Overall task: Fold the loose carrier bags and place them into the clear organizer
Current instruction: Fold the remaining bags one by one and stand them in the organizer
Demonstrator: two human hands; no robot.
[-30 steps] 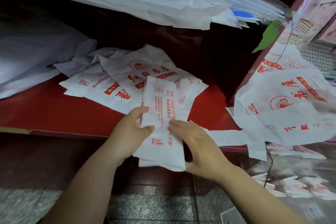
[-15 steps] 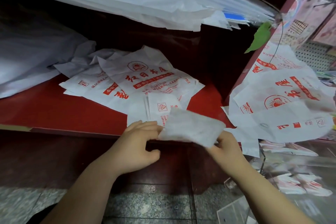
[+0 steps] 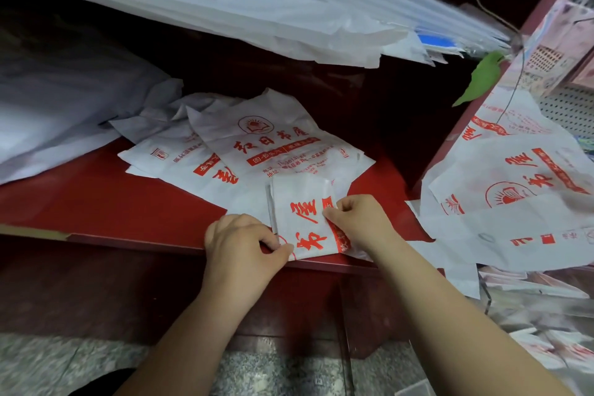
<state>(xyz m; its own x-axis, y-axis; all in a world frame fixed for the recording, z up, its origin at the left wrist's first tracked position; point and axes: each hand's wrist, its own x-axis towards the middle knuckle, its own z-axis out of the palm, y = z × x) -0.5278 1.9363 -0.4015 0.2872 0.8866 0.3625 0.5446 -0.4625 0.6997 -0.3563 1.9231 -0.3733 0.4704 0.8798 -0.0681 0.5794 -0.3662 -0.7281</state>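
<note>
- The folded bag (image 3: 305, 219) was laid at the front edge of the red shelf (image 3: 96, 202), its long axis running from that edge away toward the back, with the red characters printed sideways along it.
- Its near left corner was pinched by the left hand (image 3: 244, 247), thumb and forefinger closed on the plastic.
- Its right edge, about midway up, was gripped by the right hand (image 3: 360, 225), fingertips curled onto the red border strip.
- Half a second earlier the bag had been held up between the hands as a blank white panel tilted off the shelf; it was now pressed flat with the print facing up.
- A second earlier it had been a longer strip hanging over the shelf edge.
- Just behind it, overlapped at its far end, a pile of loose bags (image 3: 257, 151) was spread flat.
- More printed bags (image 3: 514, 190) were draped to the right, above the clear organizer (image 3: 546, 315).
</note>
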